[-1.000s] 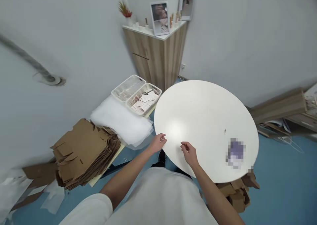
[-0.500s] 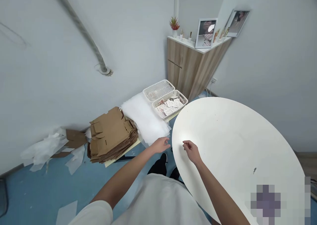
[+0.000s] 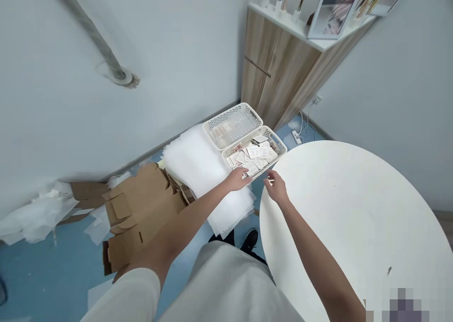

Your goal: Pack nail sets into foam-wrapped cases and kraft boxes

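My left hand (image 3: 238, 179) reaches to the near rim of a white perforated basket (image 3: 233, 148) that holds many small printed cards (image 3: 257, 152). Its fingers are apart, with nothing seen in them; whether they touch the rim or the cards I cannot tell. Beside it, near the edge of the round white table (image 3: 339, 208), hovers my right hand (image 3: 276, 187). The right fingers are loosely curled with a gap to the thumb, and no object shows in them. Behind the card basket is a second white basket (image 3: 208, 128) with clear packets inside.
A stack of white translucent sheets (image 3: 198, 156) lies left of the baskets, beside flattened brown cardboard boxes (image 3: 141, 204). Crumpled white wrapping (image 3: 38, 213) lies by the wall. A wood-grain cabinet (image 3: 283, 62) stands in the corner, and a power strip (image 3: 296, 137) is on the floor.
The view has moved closer to the baskets and cabinet. Both hands have moved forward, the left one to the rim of the card basket.
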Action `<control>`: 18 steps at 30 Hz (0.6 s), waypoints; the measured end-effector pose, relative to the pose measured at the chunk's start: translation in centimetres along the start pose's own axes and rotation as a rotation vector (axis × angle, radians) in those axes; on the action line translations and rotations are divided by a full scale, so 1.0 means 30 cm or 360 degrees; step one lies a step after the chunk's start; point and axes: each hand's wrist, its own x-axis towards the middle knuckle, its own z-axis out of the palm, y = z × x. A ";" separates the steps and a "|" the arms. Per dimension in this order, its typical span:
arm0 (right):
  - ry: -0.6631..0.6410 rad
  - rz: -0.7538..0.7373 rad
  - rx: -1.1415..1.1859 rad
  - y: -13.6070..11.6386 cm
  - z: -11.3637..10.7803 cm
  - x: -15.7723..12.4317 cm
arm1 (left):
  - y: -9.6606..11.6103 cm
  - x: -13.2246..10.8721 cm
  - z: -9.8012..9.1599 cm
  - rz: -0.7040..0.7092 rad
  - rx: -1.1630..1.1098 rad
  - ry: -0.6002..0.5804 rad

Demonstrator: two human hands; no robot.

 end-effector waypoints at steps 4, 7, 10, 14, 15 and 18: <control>0.0022 -0.0030 -0.0191 -0.024 0.070 0.180 | -0.034 0.160 0.018 -0.0053 -0.0200 -0.0008; -0.0005 -0.0032 -0.0241 -0.023 0.121 0.284 | -0.056 0.249 0.049 -0.0049 -0.0258 -0.0019; -0.0022 0.0055 -0.0252 -0.007 0.161 0.351 | -0.077 0.310 0.077 -0.0120 -0.0247 -0.0058; -0.0070 0.0168 -0.0254 0.014 0.196 0.382 | -0.098 0.347 0.092 -0.0180 -0.0252 -0.0124; -0.0076 0.0188 -0.0261 0.017 0.201 0.382 | -0.099 0.350 0.091 -0.0185 -0.0253 -0.0138; -0.0070 0.0249 -0.0286 0.017 0.208 0.377 | -0.093 0.354 0.083 -0.0197 -0.0262 -0.0129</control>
